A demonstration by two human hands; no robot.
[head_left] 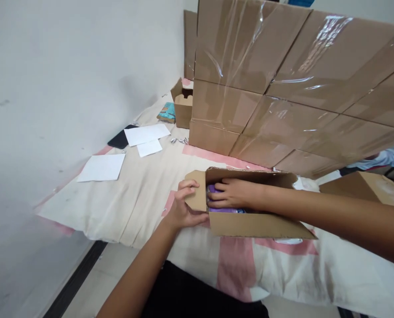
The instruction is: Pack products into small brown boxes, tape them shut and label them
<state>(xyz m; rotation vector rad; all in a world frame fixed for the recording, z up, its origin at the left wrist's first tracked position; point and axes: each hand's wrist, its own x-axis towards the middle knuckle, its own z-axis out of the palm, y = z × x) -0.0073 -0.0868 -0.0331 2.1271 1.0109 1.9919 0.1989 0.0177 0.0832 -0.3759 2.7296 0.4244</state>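
Note:
An open cardboard box (250,224) lies in front of me on the cloth, its long near flap folded outward. My left hand (184,205) grips the box's left end, fingers around the small end flap (197,191) and thumb low against the side. Inside the box, my right hand (228,194) rests with spread fingers on a purple packet (223,210). Most of that packet is hidden by the hand and the box walls, and my right thumb does not show clearly.
A tall stack of taped cardboard boxes (283,97) stands behind. White papers (102,168), a black phone-like slab (119,139), a blue packet (167,112) and a small open box (183,112) lie at left near the wall. Another open box (365,187) is at right.

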